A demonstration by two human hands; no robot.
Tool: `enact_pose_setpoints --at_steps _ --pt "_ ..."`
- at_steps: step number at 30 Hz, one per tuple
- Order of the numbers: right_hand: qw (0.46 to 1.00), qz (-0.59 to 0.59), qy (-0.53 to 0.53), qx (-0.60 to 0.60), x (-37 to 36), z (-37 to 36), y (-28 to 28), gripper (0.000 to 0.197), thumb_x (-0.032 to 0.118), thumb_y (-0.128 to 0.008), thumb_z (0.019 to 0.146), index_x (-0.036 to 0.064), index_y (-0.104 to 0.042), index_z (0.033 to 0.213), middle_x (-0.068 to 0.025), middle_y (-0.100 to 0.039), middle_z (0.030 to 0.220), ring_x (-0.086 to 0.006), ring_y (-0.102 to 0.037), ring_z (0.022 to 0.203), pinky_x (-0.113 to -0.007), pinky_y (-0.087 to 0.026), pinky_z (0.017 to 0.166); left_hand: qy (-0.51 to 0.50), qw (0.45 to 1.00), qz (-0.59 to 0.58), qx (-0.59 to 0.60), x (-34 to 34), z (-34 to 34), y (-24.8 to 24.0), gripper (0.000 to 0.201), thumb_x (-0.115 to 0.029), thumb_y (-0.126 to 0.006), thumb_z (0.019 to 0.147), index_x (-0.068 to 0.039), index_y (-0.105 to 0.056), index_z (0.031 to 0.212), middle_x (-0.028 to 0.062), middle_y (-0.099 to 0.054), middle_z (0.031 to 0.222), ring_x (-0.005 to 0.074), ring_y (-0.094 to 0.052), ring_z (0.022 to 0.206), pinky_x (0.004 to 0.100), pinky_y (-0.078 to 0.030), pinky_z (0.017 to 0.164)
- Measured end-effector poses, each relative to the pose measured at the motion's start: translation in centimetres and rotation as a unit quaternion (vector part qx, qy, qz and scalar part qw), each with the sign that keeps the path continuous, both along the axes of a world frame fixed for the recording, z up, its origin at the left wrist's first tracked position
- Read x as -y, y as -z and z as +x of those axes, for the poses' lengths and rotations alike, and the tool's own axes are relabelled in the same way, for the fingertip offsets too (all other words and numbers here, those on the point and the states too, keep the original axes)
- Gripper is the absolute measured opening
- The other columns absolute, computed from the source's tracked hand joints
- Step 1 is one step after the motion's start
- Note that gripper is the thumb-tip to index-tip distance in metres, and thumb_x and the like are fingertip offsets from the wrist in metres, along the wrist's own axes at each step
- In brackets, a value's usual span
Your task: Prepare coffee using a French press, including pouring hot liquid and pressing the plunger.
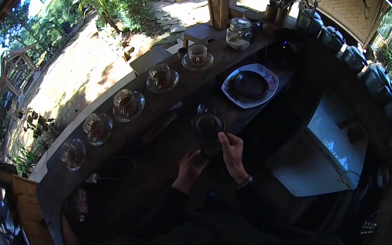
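Observation:
In front of me, both hands are on a dark lidded pot (208,125) with a round lid and a small knob. My left hand (189,170) is wrapped around its lower part, with the fingertips partly lost in shadow. Thumb and fingers of my right hand (233,156) close on its right side, near the lid's edge; whether they grip a handle there is hidden. Just beyond the pot a small glass object (205,109) shows faintly. Past it lies a square plate (238,102) with a floral rim, bearing a dark round dish (249,84).
Several glass cups on saucers (128,106) line the curved wooden counter (59,198) at left. A clip-lid glass jar (238,35) stands at its far end. To the right are a white box-shaped cabinet (293,172) and a row of black pots (377,81) along a ledge.

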State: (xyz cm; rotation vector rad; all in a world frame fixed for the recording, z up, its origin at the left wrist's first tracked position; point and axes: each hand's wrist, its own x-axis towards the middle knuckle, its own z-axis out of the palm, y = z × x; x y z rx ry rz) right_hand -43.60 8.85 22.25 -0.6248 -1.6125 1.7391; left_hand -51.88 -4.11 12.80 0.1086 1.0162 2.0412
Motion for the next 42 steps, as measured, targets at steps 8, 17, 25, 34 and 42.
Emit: enact_pose_setpoints --at_steps 8,17,25,34,42 --pt "1.000 0.002 0.012 -0.007 -5.6 -1.8 1.2 0.040 0.029 -0.061 0.089 -0.0012 -0.056 0.064 0.0065 -0.046 0.058 -0.0012 -0.041 0.056 -0.022 -0.030 0.048 -0.034 0.998 0.040 -0.025 -5.8 -1.6 1.2 0.026 -0.009 -0.066 0.083 0.000 -0.060 0.107 0.0094 -0.063 0.095 0.0207 -0.062 0.096 0.0315 -0.051 0.081" --pt "0.999 0.007 0.034 -0.009 -10.9 -6.1 2.6 0.041 0.033 -0.062 0.088 -0.0047 -0.061 0.070 0.0043 -0.049 0.059 -0.0032 -0.044 0.059 -0.024 -0.034 0.052 -0.050 0.996 -0.048 -0.048 -11.3 -5.8 0.4 0.023 -0.001 -0.063 0.084 0.001 -0.060 0.106 0.0093 -0.062 0.099 0.0165 -0.063 0.090 0.0265 -0.052 0.078" --pt "0.995 0.089 0.044 -0.029 -12.5 -10.6 4.2 0.038 0.029 -0.062 0.088 -0.0004 -0.054 0.065 0.0064 -0.043 0.057 -0.0015 -0.037 0.059 -0.025 -0.029 0.050 -0.093 0.985 -0.105 -0.103 -13.6 -10.9 4.8 0.025 -0.011 -0.064 0.086 0.003 -0.062 0.107 0.0071 -0.064 0.099 0.0139 -0.061 0.090 0.0264 -0.051 0.078" --pt "0.996 0.062 0.057 -0.002 -14.1 -12.5 6.6 0.041 0.030 -0.064 0.086 -0.0055 -0.057 0.066 0.0027 -0.046 0.055 -0.0022 -0.041 0.060 -0.027 -0.034 0.050 -0.134 0.976 -0.092 -0.142 -14.7 -12.5 6.9 0.024 -0.006 -0.068 0.082 0.004 -0.064 0.104 0.0076 -0.065 0.096 0.0146 -0.062 0.084 0.0279 -0.053 0.072" --pt "0.997 0.051 0.058 0.022 -14.8 -12.9 7.9 0.043 0.030 -0.064 0.086 -0.0032 -0.053 0.062 0.0064 -0.042 0.056 -0.0012 -0.037 0.058 -0.026 -0.029 0.048 -0.158 0.943 -0.171 -0.236 -15.1 -13.6 8.8 0.016 -0.006 -0.072 0.079 0.002 -0.069 0.093 0.0080 -0.066 0.090 0.0148 -0.062 0.080 0.0279 -0.052 0.070"
